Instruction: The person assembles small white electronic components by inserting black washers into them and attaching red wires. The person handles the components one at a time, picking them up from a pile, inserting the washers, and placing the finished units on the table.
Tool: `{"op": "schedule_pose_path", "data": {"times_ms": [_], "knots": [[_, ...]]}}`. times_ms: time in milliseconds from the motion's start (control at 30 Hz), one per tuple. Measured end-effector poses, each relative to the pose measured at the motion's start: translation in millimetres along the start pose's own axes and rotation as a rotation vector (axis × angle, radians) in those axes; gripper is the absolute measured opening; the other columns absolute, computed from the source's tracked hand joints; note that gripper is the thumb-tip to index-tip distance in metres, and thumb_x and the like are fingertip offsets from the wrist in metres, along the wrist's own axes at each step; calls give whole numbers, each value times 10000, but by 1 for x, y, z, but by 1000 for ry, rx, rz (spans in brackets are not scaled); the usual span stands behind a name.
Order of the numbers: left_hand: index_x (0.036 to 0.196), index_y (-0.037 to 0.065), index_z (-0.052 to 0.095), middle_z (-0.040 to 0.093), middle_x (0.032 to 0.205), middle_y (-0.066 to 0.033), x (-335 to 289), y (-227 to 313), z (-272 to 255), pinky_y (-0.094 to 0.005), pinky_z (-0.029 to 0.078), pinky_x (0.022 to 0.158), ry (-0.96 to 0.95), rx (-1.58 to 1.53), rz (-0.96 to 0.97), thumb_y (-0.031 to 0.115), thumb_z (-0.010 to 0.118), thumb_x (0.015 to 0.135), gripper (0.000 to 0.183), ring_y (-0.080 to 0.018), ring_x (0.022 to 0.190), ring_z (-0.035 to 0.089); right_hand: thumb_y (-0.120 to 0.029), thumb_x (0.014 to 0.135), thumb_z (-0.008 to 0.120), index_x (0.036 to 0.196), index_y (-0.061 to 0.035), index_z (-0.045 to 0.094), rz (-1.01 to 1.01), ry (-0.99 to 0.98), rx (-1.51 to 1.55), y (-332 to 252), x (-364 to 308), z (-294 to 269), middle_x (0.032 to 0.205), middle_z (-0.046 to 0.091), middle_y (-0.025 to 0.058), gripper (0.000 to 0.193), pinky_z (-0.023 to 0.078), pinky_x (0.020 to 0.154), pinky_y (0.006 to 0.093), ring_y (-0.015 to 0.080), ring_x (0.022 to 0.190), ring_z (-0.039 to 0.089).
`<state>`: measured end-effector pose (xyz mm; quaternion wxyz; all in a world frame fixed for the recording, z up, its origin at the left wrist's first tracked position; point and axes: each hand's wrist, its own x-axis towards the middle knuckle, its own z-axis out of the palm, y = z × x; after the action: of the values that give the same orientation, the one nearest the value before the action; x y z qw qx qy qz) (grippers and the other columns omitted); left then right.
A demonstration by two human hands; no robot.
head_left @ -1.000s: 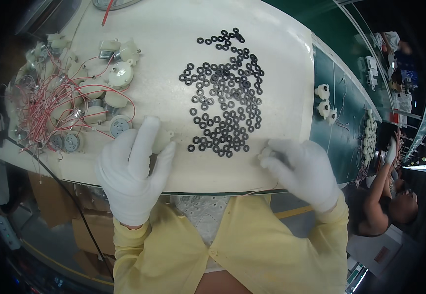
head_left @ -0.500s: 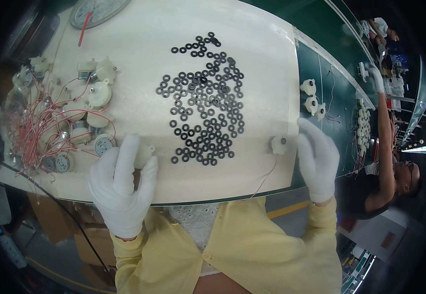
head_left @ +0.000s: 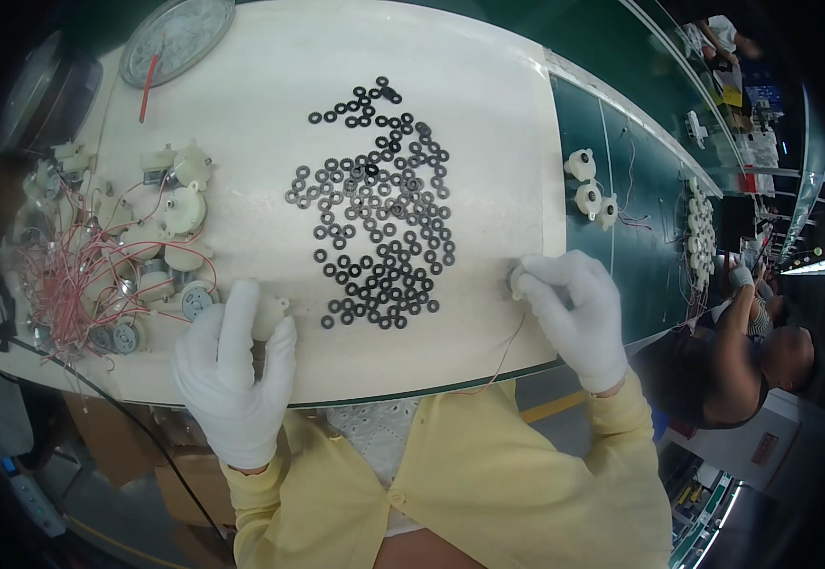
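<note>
White gloves cover both hands. My left hand [head_left: 235, 384] is at the table's near left, its thumb and fingers closed round a cream plastic gear motor [head_left: 268, 318], which they partly hide. At the right side of the white table top, my right hand [head_left: 578, 311] pinches another gear motor [head_left: 515, 284] between thumb and fingers. A thin wire [head_left: 510, 343] trails from that one toward the near edge. Between my hands lie many black rubber rings [head_left: 389, 280], spread loosely over the white surface.
Left of me is a tangled pile of gear motors with red wires [head_left: 80, 256]. A round metal dish [head_left: 180, 43] with a red stick stands at the far left. Several motors [head_left: 586, 197] sit on the green belt [head_left: 635, 256] to the right. A co-worker [head_left: 730, 365] is beyond it.
My right hand has moved left from beside the gear motor and taken hold of it. My left hand keeps its grip. The whole view has shifted slightly.
</note>
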<state>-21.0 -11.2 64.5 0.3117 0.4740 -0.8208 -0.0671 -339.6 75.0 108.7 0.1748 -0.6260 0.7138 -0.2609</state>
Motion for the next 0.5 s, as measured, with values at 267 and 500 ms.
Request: {"op": "schedule_pose_path", "data": {"times_ms": [267, 500], "knots": [[1306, 108, 658, 658, 1110, -67, 0, 1, 1, -387, 456, 695, 9, 41, 27, 111, 841, 759, 577, -246, 777, 545, -151, 766, 822, 1072, -179, 667, -176, 111, -430, 7, -8, -8, 781, 563, -23, 344, 392, 687, 374, 224, 732, 565], [1336, 74, 653, 653, 1181, -122, -7, 2, -2, -422, 497, 833, -52, -7, -47, 52, 789, 807, 546, -315, 959, 611, -75, 784, 778, 1143, -117, 680, -68, 231, -613, 49, -15, -41, 886, 668, 39, 375, 455, 713, 412, 258, 796, 628]]}}
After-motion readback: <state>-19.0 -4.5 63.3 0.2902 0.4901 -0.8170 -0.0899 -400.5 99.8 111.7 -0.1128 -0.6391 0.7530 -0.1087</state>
